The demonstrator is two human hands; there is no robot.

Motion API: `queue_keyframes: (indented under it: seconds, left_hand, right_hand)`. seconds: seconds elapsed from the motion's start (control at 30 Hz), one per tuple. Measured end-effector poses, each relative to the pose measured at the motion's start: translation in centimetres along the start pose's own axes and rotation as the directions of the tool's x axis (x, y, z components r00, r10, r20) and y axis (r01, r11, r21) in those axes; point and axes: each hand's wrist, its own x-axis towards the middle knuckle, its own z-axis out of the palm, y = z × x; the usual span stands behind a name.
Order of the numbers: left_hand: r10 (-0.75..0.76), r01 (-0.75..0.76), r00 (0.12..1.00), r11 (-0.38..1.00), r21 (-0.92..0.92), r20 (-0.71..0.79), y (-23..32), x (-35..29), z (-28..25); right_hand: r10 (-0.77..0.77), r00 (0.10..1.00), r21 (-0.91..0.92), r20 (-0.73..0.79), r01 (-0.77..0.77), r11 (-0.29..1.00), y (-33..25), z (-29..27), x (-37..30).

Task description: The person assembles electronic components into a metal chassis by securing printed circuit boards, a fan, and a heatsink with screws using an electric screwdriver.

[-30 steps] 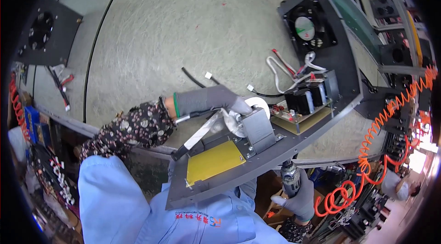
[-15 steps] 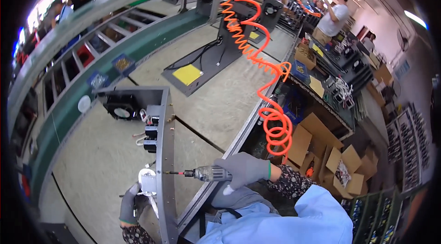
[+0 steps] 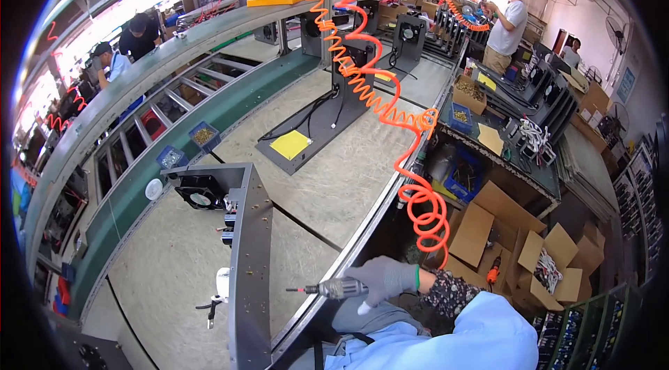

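The gloved right hand [image 3: 385, 279] is closed around a grey power screwdriver [image 3: 341, 288] that juts left from the fist, its slim bit [image 3: 301, 290] ending near the dark grey metal chassis [image 3: 252, 307] but apart from it; the left hand's grip cannot be told. The chassis stands on edge on the worktable [image 3: 167, 251], dotted with brass-coloured screws [image 3: 249, 273], a black fan [image 3: 200, 196] at its far end.

Far right: a standing person [image 3: 514, 30] in a white shirt; farther right, a wall fan [image 3: 615, 35]. Right: open cardboard boxes [image 3: 471, 232], one containing white cables [image 3: 548, 270]. Left: two blue bins [image 3: 208, 146] and a round white tub [image 3: 154, 189] along the green ledge [image 3: 125, 211]. Centre, farther off: a grey panel [image 3: 324, 136] bearing a yellow sheet [image 3: 290, 145].
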Motion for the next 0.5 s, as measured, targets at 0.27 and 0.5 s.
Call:
queue_keyframes:
  seconds: [0.27, 0.5]
  left_hand:
    - [0.043, -0.045, 0.995, 0.999, -0.011, -0.093, 3.6, -1.1, 0.6]
    - [0.137, -0.083, 0.974, 0.957, 0.278, -0.179, 2.1, 0.3, 1.1]
  right_hand:
    - [-0.225, 0.974, 0.207, 0.002, 0.219, 0.953, 1.6, 7.4, 0.0]
    - [-0.371, 0.929, 0.225, -0.016, 0.365, 0.903, 1.3, 9.7, 0.0]
